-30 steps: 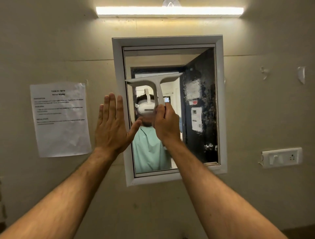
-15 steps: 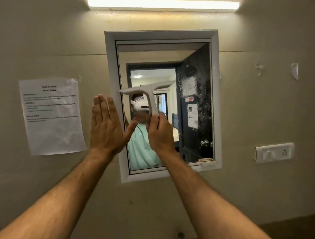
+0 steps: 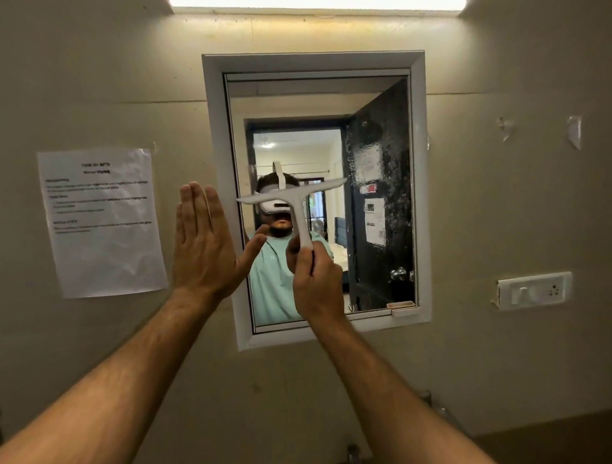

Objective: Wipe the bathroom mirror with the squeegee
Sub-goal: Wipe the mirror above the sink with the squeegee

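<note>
The right hand [image 3: 316, 281] grips the lower end of the squeegee [image 3: 298, 208] handle, fingers curled round it, in front of the mirror [image 3: 381, 198]. The squeegee is white and T-shaped; its handle rises from the fist and leans slightly left, and its blade bar sits at the top, tilted so that the right end is higher than the left. The bar lies across the middle of the glass, over its left and centre part; whether the blade touches the glass cannot be told. The left hand [image 3: 205, 245] is raised flat beside the mirror's left frame edge, fingers straight and close together, pointing up, thumb spread out to the right over the frame toward the squeegee; it holds nothing. The mirror hangs on a beige wall [image 3: 496, 198] in a pale frame [image 3: 215, 165], and its right part shows a dark door with droplets or streaks over it. A paper sheet [image 3: 102, 222] with printed text is stuck to the wall left of the mirror, well apart from the left hand. A white switch plate [image 3: 533, 290] sits on the wall to the right, below mirror centre. A light strip [image 3: 318, 4] glows along the top edge above the mirror. Both forearms reach up from the near lower corners.
</note>
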Demonstrator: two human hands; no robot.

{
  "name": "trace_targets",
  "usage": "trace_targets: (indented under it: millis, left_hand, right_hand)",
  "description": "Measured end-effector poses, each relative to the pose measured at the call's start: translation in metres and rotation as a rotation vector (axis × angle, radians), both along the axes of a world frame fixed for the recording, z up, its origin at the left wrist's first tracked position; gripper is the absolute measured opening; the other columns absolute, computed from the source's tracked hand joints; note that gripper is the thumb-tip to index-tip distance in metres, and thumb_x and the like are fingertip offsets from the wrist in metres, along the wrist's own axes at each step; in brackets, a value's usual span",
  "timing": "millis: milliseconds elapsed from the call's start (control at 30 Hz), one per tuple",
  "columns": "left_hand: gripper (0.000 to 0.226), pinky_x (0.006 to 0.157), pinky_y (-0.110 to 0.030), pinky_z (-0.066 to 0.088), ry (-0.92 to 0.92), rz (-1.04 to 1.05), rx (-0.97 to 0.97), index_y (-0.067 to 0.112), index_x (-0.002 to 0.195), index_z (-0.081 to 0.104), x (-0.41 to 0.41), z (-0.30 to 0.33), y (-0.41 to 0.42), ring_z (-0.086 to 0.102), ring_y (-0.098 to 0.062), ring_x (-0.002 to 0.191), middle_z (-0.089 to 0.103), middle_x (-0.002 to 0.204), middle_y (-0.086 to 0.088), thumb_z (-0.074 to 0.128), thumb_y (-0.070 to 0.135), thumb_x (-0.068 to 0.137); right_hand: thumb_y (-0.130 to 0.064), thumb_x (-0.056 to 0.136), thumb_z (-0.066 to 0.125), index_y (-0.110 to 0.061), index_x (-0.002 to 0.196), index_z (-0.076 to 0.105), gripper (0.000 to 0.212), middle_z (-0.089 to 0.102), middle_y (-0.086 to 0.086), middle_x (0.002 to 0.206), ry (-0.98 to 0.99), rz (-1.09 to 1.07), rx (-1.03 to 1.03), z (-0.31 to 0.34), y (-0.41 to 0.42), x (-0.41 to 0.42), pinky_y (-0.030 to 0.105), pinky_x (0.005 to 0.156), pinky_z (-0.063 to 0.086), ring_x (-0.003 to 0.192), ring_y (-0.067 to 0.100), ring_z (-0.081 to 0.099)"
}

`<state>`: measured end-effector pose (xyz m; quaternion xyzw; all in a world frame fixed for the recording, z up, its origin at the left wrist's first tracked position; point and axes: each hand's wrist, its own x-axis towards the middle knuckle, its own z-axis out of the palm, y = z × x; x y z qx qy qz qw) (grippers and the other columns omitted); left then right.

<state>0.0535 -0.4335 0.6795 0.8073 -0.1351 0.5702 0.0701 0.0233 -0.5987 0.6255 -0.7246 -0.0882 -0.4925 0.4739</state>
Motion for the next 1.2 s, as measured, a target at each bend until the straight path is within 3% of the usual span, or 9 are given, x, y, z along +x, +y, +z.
trace_targets:
  millis: [100, 233, 433, 567, 733, 833, 933, 1067, 1200]
  left_hand:
    - [0.110, 0.126, -0.044, -0.006, -0.002, 0.001, 0.001, -0.003, 0.158, -0.003, 0.002, 0.001, -0.002, -0.010, -0.034, 0.155, -0.010, 0.166, -0.024, 0.020, 0.079, 0.089]
    - [0.109, 0.126, -0.044, -0.004, -0.009, -0.034, 0.020, -0.003, 0.158, -0.004, 0.004, -0.004, -0.006, -0.010, -0.033, 0.155, -0.010, 0.167, -0.023, 0.024, 0.077, 0.090]
    - [0.104, 0.127, -0.045, 0.000, -0.036, -0.050, 0.046, -0.003, 0.158, -0.001, 0.005, -0.014, 0.001, -0.005, -0.033, 0.156, -0.006, 0.167, -0.022, 0.026, 0.073, 0.093]
    - [0.104, 0.127, -0.044, 0.000, -0.018, -0.039, 0.032, -0.002, 0.159, -0.002, 0.005, -0.017, 0.004, -0.007, -0.031, 0.156, -0.007, 0.168, -0.020, 0.028, 0.073, 0.093]
    - [0.104, 0.126, -0.039, -0.007, -0.004, -0.037, 0.032, -0.001, 0.158, -0.002, 0.003, -0.017, 0.000, -0.008, -0.030, 0.156, -0.007, 0.168, -0.020, 0.028, 0.073, 0.092]
    - [0.103, 0.125, -0.037, -0.009, -0.014, -0.042, 0.028, -0.001, 0.159, -0.002, 0.002, -0.017, -0.002, -0.007, -0.030, 0.156, -0.007, 0.168, -0.020, 0.030, 0.072, 0.093]
    - [0.104, 0.126, -0.039, -0.006, -0.020, -0.050, 0.025, -0.001, 0.159, -0.002, 0.002, -0.018, 0.000, -0.007, -0.030, 0.156, -0.006, 0.168, -0.020, 0.028, 0.073, 0.093]
    - [0.106, 0.127, -0.047, 0.002, -0.005, -0.045, 0.041, -0.001, 0.159, -0.001, 0.000, -0.020, 0.006, -0.006, -0.031, 0.156, -0.007, 0.168, -0.020, 0.030, 0.074, 0.091]
    - [0.106, 0.127, -0.046, 0.001, 0.024, -0.033, 0.038, -0.002, 0.159, 0.000, -0.004, -0.019, 0.006, -0.006, -0.031, 0.156, -0.006, 0.168, -0.020, 0.028, 0.075, 0.091]
  right_hand:
    - [-0.035, 0.106, 0.035, -0.015, 0.101, 0.058, 0.031, 0.062, 0.003, 0.076, -0.058, 0.063, 0.005, 0.037, 0.002, -0.006, 0.036, 0.057, 0.049, 0.063, 0.014, 0.058]
    - [-0.035, 0.104, 0.032, -0.014, 0.095, 0.059, 0.035, 0.062, 0.004, 0.079, -0.028, 0.073, 0.070, 0.069, 0.006, -0.005, 0.052, 0.075, 0.053, 0.078, 0.024, 0.062]
    - [-0.038, 0.106, 0.032, -0.014, 0.117, 0.058, 0.037, 0.066, 0.005, 0.089, 0.047, 0.004, 0.049, -0.001, -0.002, 0.003, 0.039, 0.067, 0.051, 0.076, 0.017, 0.063]
    - [-0.031, 0.107, 0.035, -0.011, 0.123, 0.055, 0.032, 0.064, 0.001, 0.084, 0.023, 0.040, 0.056, -0.036, 0.000, -0.003, 0.029, 0.061, 0.056, 0.074, 0.011, 0.063]
    - [-0.041, 0.104, 0.030, -0.015, 0.111, 0.058, 0.039, 0.065, 0.003, 0.081, -0.015, -0.003, 0.054, 0.004, 0.003, -0.003, 0.041, 0.064, 0.057, 0.071, 0.014, 0.063]
    - [-0.042, 0.105, 0.029, -0.016, 0.118, 0.059, 0.042, 0.070, 0.006, 0.096, 0.019, -0.025, 0.060, 0.021, 0.001, 0.001, 0.046, 0.076, 0.058, 0.086, 0.019, 0.067]
    - [-0.040, 0.106, 0.030, -0.014, 0.126, 0.055, 0.041, 0.067, 0.010, 0.096, 0.043, -0.055, 0.006, -0.005, -0.006, 0.003, 0.038, 0.068, 0.058, 0.080, 0.019, 0.066]
    - [-0.033, 0.107, 0.032, -0.021, 0.138, 0.044, 0.036, 0.062, 0.011, 0.083, 0.080, 0.053, -0.033, -0.061, -0.011, -0.006, 0.014, 0.048, 0.045, 0.061, 0.005, 0.060]
    - [-0.034, 0.107, 0.032, -0.017, 0.136, 0.047, 0.037, 0.064, 0.011, 0.083, 0.055, 0.049, -0.014, -0.056, -0.010, -0.012, 0.016, 0.049, 0.046, 0.060, 0.006, 0.059]
